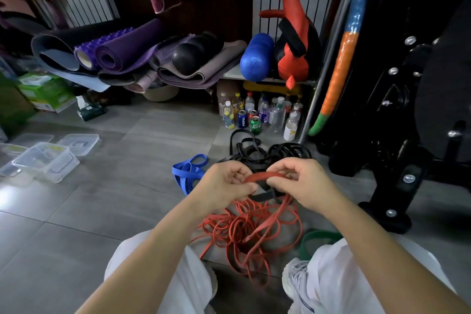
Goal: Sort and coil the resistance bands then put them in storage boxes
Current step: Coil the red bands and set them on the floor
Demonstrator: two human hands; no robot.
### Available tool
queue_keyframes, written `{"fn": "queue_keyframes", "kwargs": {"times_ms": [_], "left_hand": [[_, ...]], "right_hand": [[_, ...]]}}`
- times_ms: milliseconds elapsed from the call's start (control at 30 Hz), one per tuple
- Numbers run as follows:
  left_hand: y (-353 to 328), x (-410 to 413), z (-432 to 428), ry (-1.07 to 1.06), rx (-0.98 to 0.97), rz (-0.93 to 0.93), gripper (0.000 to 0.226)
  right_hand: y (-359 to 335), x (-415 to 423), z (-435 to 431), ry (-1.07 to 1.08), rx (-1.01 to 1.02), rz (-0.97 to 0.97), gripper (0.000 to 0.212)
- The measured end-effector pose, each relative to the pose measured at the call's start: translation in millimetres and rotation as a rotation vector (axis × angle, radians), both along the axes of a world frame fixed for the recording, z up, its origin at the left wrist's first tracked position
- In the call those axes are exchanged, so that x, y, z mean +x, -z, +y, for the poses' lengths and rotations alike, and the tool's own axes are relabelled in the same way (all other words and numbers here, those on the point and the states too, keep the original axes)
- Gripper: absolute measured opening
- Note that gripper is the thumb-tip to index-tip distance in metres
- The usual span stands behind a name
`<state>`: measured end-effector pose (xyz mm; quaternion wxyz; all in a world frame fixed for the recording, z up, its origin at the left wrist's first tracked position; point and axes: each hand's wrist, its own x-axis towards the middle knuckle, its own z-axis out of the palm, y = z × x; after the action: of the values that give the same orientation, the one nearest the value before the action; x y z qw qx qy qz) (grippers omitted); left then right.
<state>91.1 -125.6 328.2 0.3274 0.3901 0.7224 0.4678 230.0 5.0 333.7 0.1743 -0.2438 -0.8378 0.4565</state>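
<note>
Both hands up over the floor pile: left hand (224, 183) & right hand (303, 181) each pinched shut on a red band (265, 176), a short arc of it stretched btwn them. Rest of red tangle (249, 227) lies below btwn the knees. Black bands (257, 153) just behind, blue band (190, 169) to left, green band (318, 239) by right knee. Clear boxes (46, 160) well apart, far left.

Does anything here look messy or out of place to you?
Yes. The red bands lie in a loose tangle on the floor between the person's knees, and both hands, left hand and right hand, pinch one strand. The black bands are also heaped uncoiled. The clear storage boxes sit well off to the left.
</note>
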Motion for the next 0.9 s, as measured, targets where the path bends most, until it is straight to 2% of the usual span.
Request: {"fn": "queue_keyframes", "kwargs": {"times_ms": [133,300,400,467,500,533,600,633,667,700,767,900], "left_hand": [[-3,1,-2,-0.046,0.05,-0.098,0.01],[-2,7,1,-0.104,0.314,-0.553,0.011],[-3,8,2,-0.113,0.351,-0.814,0.015],[-3,9,3,-0.124,0.347,-0.911,0.016],[-3,11,3,-0.12,0.327,-0.88,0.015],[-2,12,3,-0.12,0.28,-0.737,0.012],[1,13,3,-0.139,0.11,-0.164,0.015],[3,13,2,-0.139,0.041,0.142,0.02],[6,14,2,-0.111,0.008,0.364,0.024],[7,16,1,-0.07,-0.003,0.491,0.025],[11,18,0,-0.009,-0.026,0.569,0.022],[12,16,-1,0.009,-0.084,0.498,0.015]], "right_hand": [[2,0,-5,0.016,0.037,-0.015,0.011],[4,-6,-13,-0.001,-0.239,0.104,0.012],[3,-10,-17,0.008,-0.37,0.215,0.015],[2,-10,-16,0.002,-0.395,0.258,0.02],[3,-9,-14,0.006,-0.358,0.25,0.022],[4,-8,-12,0.02,-0.259,0.213,0.02],[11,-6,-8,0.015,0.112,0.042,0.008],[15,-5,-8,-0.015,0.303,-0.054,0.01],[18,-4,-8,-0.046,0.422,-0.12,0.016],[20,-3,-8,-0.078,0.465,-0.156,0.02],[20,-2,-7,-0.118,0.472,-0.17,0.022],[17,0,-8,-0.124,0.408,-0.159,0.018]]}}
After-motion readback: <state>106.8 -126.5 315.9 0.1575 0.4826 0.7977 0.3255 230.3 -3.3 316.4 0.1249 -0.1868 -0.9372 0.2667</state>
